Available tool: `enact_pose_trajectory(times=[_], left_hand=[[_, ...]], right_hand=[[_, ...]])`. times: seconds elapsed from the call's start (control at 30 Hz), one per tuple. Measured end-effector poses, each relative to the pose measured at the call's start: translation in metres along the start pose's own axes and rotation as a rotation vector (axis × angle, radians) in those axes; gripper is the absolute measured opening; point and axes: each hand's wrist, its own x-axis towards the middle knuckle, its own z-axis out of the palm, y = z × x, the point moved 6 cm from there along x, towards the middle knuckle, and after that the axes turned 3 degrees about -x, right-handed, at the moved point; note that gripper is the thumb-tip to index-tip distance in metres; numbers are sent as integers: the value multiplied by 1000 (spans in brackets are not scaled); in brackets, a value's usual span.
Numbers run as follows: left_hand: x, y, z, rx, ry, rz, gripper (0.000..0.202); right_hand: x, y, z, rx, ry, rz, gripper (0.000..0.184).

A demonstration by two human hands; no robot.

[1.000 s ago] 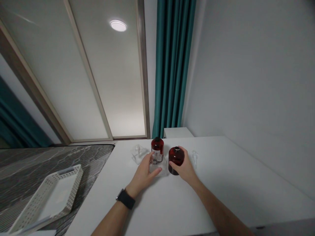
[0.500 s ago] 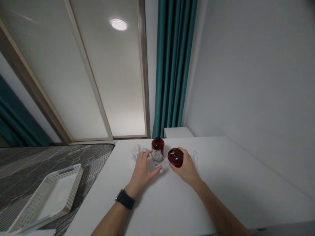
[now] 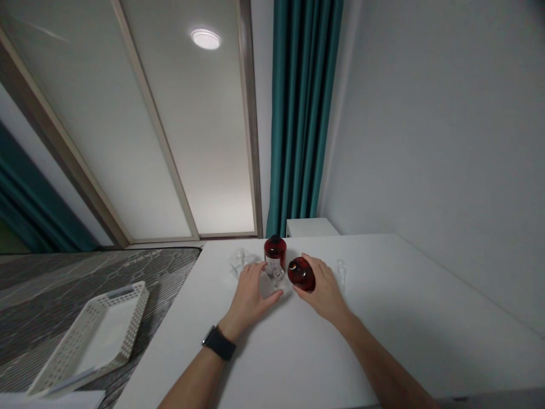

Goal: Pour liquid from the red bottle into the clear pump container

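My right hand (image 3: 320, 287) is wrapped round a dark red glass bottle (image 3: 301, 274), its uncapped mouth tilted to the left and towards the clear container. The fingers and thumb of my left hand (image 3: 252, 292) curve round a small clear container (image 3: 276, 275), low over the table. Just behind it stands a second dark red bottle (image 3: 275, 250), upright, with a black cap and a pale label partly covered by the clear container. Whether any liquid is in the container is too small to tell.
Crumpled clear plastic (image 3: 240, 261) lies left of the bottles, and a small clear item (image 3: 341, 272) right of my hand. The white table (image 3: 293, 352) runs to a wall on the right. A white perforated basket (image 3: 136, 318) sits lower left on a grey patterned surface.
The bottle in my right hand has tipped further left and moved slightly closer to the clear container. My left hand stays almost in place; the view has shifted a little.
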Motion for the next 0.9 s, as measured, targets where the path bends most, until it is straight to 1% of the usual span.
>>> enact_pose_trajectory(times=[0.17,0.37,0.47,0.7,0.9], left_hand=[[0,4,0,-19,-14,43,61],[0,6,3,-34,-24,57,63],[-1,6,4,-35,-33,49,64],[-1,3,4,-15,-62,0,62],[-1,5,4,-12,-99,-9,60]], right_hand=[[0,-1,3,-101,8,-85,71],[0,-5,4,-132,7,-136,64],[0,-3,3,-115,4,-114,62],[1,7,-2,-5,-8,26,66],[2,10,-3,4,-35,16,68]])
